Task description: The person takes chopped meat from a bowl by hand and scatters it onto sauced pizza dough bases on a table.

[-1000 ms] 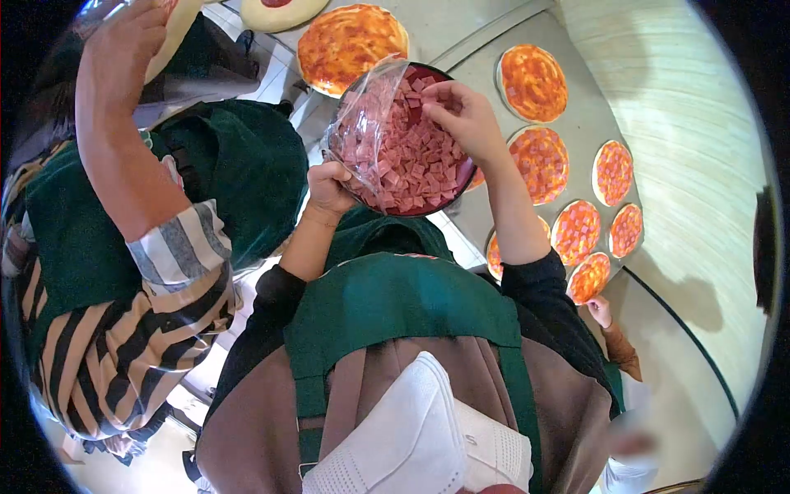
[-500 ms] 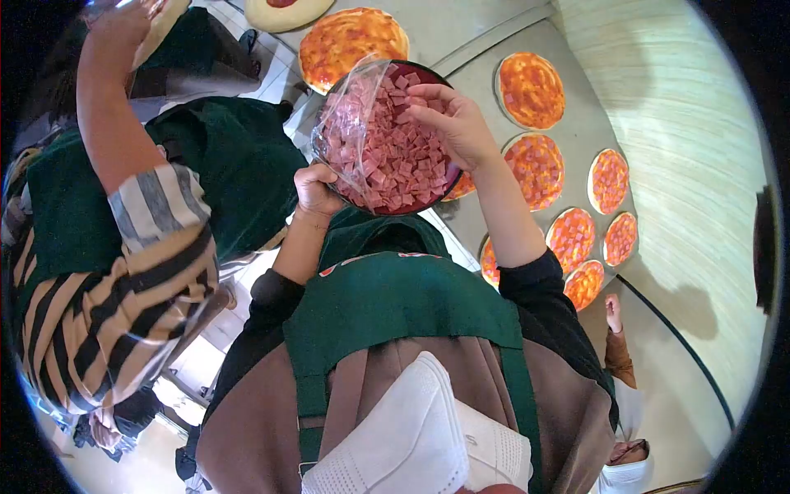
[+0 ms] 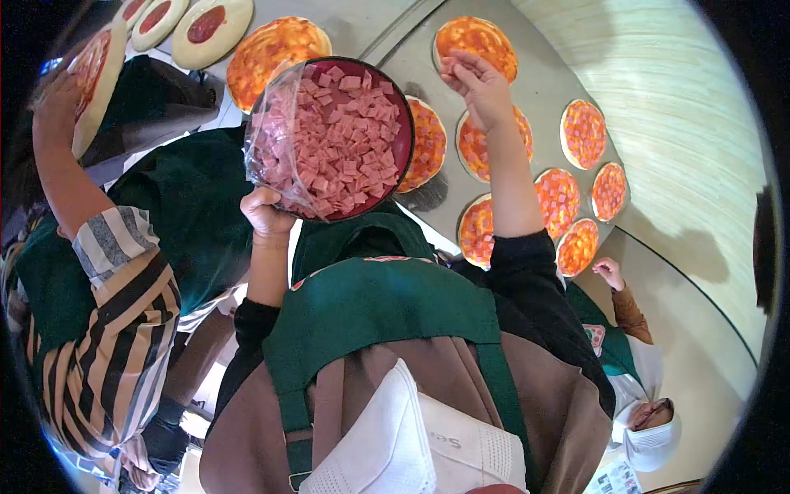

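My left hand (image 3: 267, 212) grips the near left rim of a dark red bowl (image 3: 402, 142) full of small square pieces of pink ham (image 3: 350, 148). Clear plastic wrap (image 3: 271, 144) covers the bowl's left side. My right hand (image 3: 481, 89) is over the near edge of a sauced pizza (image 3: 477, 43) on the metal table, its fingers drawn together. Whatever they hold is hidden. Just below that hand lies a pizza with ham (image 3: 472, 148), partly covered by my forearm. Another ham-topped pizza (image 3: 424, 144) sits beside the bowl.
Several smaller ham-topped pizzas (image 3: 583, 134) lie on the right of the metal table (image 3: 403, 70). A sauced pizza (image 3: 276, 53) is behind the bowl. At left, a person in a striped shirt (image 3: 107, 346) holds a sauced base (image 3: 97, 90). Another person's hand (image 3: 609, 272) shows at right.
My right hand has left the ham in the bowl and moved over the far sauced pizza. The bowl, in my left hand, appears further left in view. The person at right shows more.
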Motion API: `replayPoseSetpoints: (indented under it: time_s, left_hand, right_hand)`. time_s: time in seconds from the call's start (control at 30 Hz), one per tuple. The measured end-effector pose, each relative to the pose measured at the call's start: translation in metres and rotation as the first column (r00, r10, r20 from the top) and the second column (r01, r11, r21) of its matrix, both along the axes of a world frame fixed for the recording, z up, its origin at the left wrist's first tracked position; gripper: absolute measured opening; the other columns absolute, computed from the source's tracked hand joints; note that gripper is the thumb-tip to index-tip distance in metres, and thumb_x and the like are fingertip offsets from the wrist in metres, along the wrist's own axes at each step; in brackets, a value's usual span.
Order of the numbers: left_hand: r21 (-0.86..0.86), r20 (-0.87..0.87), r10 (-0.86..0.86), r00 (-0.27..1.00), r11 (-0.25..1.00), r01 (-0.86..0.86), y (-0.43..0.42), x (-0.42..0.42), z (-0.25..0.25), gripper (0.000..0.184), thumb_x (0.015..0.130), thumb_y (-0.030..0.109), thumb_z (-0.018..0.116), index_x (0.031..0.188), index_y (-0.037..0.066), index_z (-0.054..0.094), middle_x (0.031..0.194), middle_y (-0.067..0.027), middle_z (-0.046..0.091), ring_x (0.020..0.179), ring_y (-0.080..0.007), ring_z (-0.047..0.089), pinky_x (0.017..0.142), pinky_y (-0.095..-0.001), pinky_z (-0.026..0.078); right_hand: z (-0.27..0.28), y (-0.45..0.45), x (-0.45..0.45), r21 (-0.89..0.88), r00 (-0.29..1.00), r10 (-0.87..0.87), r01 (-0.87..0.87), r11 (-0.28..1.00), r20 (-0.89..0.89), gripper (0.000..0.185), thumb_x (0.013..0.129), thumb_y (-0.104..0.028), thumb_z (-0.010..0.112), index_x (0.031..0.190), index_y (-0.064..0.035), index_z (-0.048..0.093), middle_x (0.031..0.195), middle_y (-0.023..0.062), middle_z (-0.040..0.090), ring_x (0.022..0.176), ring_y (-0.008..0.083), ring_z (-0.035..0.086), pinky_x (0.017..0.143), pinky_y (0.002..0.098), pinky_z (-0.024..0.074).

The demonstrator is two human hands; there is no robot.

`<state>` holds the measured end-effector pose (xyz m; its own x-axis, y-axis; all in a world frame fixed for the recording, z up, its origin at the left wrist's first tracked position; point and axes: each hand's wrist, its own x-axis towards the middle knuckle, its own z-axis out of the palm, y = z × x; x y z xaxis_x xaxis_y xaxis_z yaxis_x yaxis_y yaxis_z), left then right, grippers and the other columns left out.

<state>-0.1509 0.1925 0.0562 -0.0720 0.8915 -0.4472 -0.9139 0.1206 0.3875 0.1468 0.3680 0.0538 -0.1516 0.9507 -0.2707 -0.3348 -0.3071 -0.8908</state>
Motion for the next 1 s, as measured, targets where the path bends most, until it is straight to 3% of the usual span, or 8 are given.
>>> replayPoseSetpoints:
  time_s: [0.13, 0.43, 0.5, 0.53, 0.6, 0.8, 0.93, 1.0]
  left_hand:
    - [-0.034, -0.015, 0.009, 1.000, 0.999, -0.009, 0.006, -0.002, 0.003, 0.074, 0.046, 0.006, 0.043, 0.120, -0.002, 0.037, 0.119, -0.0136, 0.045, 0.111, -0.0305, 0.040, 0.100, -0.0384, 0.025]
    - [-0.092, -0.011, -0.025, 1.000, 0.995, 0.024, 0.002, -0.008, 0.001, 0.078, 0.044, 0.007, 0.043, 0.121, -0.003, 0.035, 0.120, -0.0154, 0.044, 0.113, -0.0309, 0.039, 0.099, -0.0392, 0.026]
    - [-0.066, -0.014, -0.016, 1.000, 0.998, 0.015, 0.001, -0.007, 0.002, 0.078, 0.044, 0.007, 0.043, 0.121, -0.003, 0.035, 0.120, -0.0154, 0.044, 0.112, -0.0309, 0.040, 0.099, -0.0392, 0.027]
    - [-0.037, -0.014, -0.011, 1.000, 0.999, 0.010, 0.000, -0.007, 0.001, 0.078, 0.044, 0.007, 0.043, 0.121, -0.004, 0.036, 0.119, -0.0153, 0.045, 0.112, -0.0308, 0.040, 0.099, -0.0391, 0.027]
    - [-0.045, -0.023, -0.018, 1.000, 0.999, 0.017, -0.003, -0.012, -0.006, 0.077, 0.044, 0.007, 0.042, 0.120, -0.004, 0.036, 0.119, -0.0153, 0.045, 0.111, -0.0308, 0.042, 0.098, -0.0389, 0.028]
    - [-0.142, -0.063, 0.001, 0.998, 0.990, -0.010, 0.005, -0.013, -0.011, 0.076, 0.043, 0.009, 0.044, 0.117, -0.004, 0.038, 0.120, -0.0154, 0.044, 0.114, -0.0323, 0.038, 0.101, -0.0391, 0.025]
    - [-0.097, 0.010, 0.019, 1.000, 0.995, -0.018, 0.011, -0.012, -0.012, 0.077, 0.044, 0.006, 0.042, 0.120, -0.005, 0.035, 0.119, -0.0158, 0.045, 0.111, -0.0313, 0.042, 0.099, -0.0386, 0.028]
    - [-0.110, 0.019, 0.023, 1.000, 0.994, -0.021, 0.010, -0.014, -0.013, 0.077, 0.044, 0.006, 0.042, 0.120, -0.005, 0.035, 0.119, -0.0163, 0.045, 0.111, -0.0316, 0.042, 0.099, -0.0388, 0.028]
  right_hand:
    - [-0.030, 0.025, 0.034, -0.051, 0.983, -0.064, 0.074, 0.996, 0.171, 0.023, 0.080, 0.000, 0.051, 0.103, 0.0050, 0.050, 0.090, 0.0123, 0.059, 0.079, 0.0179, 0.058, 0.070, 0.0260, 0.0497]
    - [-0.071, 0.078, 0.052, -0.065, 0.775, 0.160, -0.152, 0.986, 0.611, 0.017, 0.079, -0.007, 0.055, 0.092, 0.0039, 0.058, 0.082, 0.0090, 0.061, 0.075, 0.0132, 0.059, 0.063, 0.0232, 0.0492]
    - [-0.064, 0.087, 0.047, -0.139, 0.535, 0.257, -0.253, 0.958, 0.805, 0.018, 0.077, -0.013, 0.059, 0.085, 0.0021, 0.061, 0.075, 0.0091, 0.062, 0.068, 0.0152, 0.060, 0.060, 0.0256, 0.0481]
    - [-0.068, 0.091, 0.046, -0.142, 0.535, 0.262, -0.256, 0.956, 0.803, 0.018, 0.077, -0.013, 0.059, 0.085, 0.0021, 0.061, 0.075, 0.0091, 0.062, 0.068, 0.0152, 0.060, 0.060, 0.0256, 0.0481]
    - [-0.079, 0.104, 0.045, -0.023, 0.206, 0.143, -0.496, 0.868, 0.968, 0.022, 0.071, -0.020, 0.063, 0.081, -0.0002, 0.063, 0.073, 0.0114, 0.062, 0.063, 0.0205, 0.059, 0.059, 0.0306, 0.0468]
    - [-0.092, 0.126, 0.031, -0.071, -0.034, 0.063, -0.552, 0.831, 0.997, 0.025, 0.069, -0.026, 0.064, 0.079, -0.0027, 0.062, 0.068, 0.0116, 0.060, 0.059, 0.0217, 0.056, 0.057, 0.0330, 0.0434]
    - [-0.093, 0.135, 0.037, -0.027, 0.056, 0.058, -0.450, 0.893, 0.997, 0.023, 0.068, -0.023, 0.064, 0.076, -0.0024, 0.064, 0.066, 0.0115, 0.061, 0.063, 0.0225, 0.059, 0.061, 0.0322, 0.0461]
    - [-0.119, 0.147, 0.052, 0.023, 0.399, 0.095, -0.281, 0.959, 0.912, 0.022, 0.068, -0.023, 0.066, 0.075, -0.0027, 0.063, 0.070, 0.0106, 0.061, 0.066, 0.0204, 0.059, 0.061, 0.0319, 0.0462]
